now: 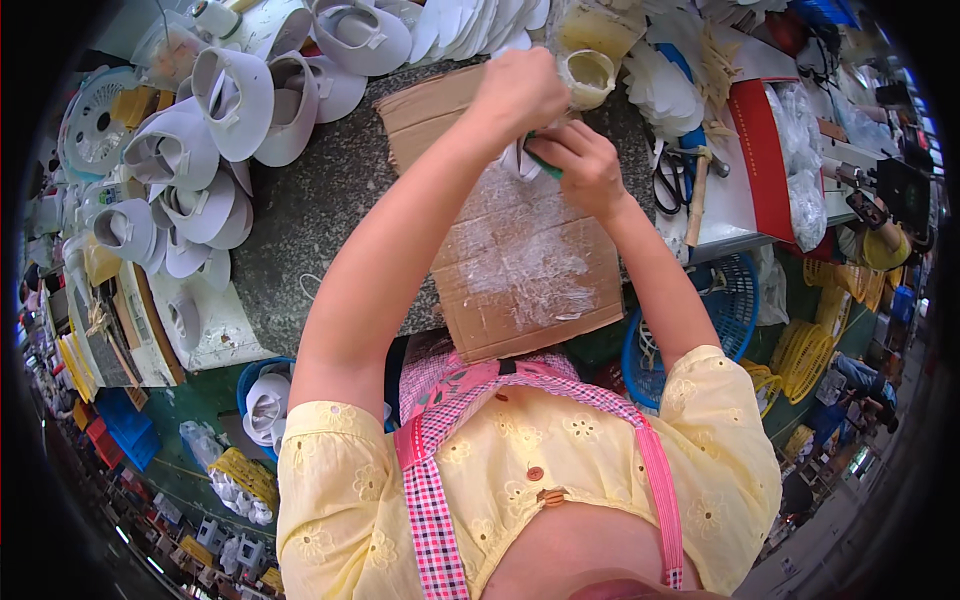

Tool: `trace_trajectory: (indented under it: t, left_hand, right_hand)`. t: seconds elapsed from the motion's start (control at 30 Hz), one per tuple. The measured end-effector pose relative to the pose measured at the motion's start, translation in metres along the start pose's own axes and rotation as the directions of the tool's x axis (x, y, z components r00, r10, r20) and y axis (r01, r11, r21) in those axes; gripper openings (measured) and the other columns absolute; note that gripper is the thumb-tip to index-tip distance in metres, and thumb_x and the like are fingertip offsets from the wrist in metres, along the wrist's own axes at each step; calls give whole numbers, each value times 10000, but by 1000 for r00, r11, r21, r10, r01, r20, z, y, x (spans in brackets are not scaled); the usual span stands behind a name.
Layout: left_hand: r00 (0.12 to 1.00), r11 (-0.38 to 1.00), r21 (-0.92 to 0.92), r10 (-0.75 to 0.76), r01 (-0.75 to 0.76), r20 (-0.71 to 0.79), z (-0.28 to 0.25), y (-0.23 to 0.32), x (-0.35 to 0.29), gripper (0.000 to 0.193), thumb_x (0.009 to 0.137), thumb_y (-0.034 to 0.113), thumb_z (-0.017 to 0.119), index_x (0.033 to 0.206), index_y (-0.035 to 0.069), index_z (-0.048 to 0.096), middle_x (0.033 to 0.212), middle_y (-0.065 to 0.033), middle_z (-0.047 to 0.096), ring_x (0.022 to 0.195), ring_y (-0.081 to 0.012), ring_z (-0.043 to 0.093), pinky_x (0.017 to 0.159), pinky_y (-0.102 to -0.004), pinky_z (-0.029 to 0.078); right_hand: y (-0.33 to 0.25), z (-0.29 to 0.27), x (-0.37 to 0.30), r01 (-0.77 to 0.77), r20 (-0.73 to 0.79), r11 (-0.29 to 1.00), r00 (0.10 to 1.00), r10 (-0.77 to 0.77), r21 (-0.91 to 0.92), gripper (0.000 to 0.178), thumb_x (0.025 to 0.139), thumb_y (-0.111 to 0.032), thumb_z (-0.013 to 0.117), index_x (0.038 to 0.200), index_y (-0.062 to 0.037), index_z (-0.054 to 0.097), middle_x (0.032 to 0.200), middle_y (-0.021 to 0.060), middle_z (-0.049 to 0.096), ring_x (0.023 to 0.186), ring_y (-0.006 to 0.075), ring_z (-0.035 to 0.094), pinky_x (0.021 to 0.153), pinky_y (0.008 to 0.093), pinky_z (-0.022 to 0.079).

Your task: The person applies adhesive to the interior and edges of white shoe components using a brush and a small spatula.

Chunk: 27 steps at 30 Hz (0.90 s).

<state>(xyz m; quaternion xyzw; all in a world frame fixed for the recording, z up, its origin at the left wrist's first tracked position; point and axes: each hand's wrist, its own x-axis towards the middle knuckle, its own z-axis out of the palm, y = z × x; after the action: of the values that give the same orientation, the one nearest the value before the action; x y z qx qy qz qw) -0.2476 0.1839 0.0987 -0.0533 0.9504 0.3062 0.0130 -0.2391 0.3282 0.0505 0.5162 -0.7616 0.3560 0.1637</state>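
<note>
My left hand (525, 92) is closed in a fist above the far part of a cardboard sheet (465, 260), beside a round pot of pale paste (590, 75). What it grips, if anything, is hidden. My right hand (588, 168) is just nearer and to the right, its fingers pinched on a small green piece (544, 160); its kind is not clear. Against it, between the hands, sits a white curved piece (517, 163), partly covered by the left wrist. Dried white smears mark the cardboard.
Several pale grey shoe uppers (235, 100) are heaped at the left of the speckled stone tabletop (290, 220). White flat cut pieces (475, 28) lie at the far edge. At the right are black-handled scissors (670, 185), a hammer (697, 200) and a blue basket (738, 300) below.
</note>
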Motion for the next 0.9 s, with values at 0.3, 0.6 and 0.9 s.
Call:
trace_trajectory:
  t: [0.3, 0.6, 0.9]
  left_hand:
    - [997, 998, -60, 40, -36, 69, 33, -6, 17, 255, 653, 179, 483, 764, -3, 624, 736, -247, 572, 747, -389, 564, 718, -417, 446]
    - [996, 977, -198, -68, 78, 59, 30, -11, -32, 283, 672, 205, 489, 840, 21, 624, 737, -212, 581, 741, -361, 565, 708, -404, 444]
    - [985, 965, -229, 100, -131, -143, 37, -14, -62, 184, 693, 164, 506, 747, 26, 615, 707, -155, 560, 684, -325, 559, 653, -412, 453]
  right_hand:
    - [24, 12, -40, -2, 138, 997, 990, 13, -78, 196, 623, -23, 528, 800, -84, 586, 742, 55, 542, 696, 225, 554, 589, 318, 466]
    - [-6, -9, -62, -247, -56, 969, 967, 248, 16, 236, 617, 18, 543, 838, -45, 599, 782, 103, 581, 686, 276, 567, 583, 328, 465]
    - [-16, -21, -79, -238, 329, 943, 932, 155, 231, 246, 601, 44, 555, 824, -51, 599, 784, 100, 589, 694, 265, 575, 592, 316, 464]
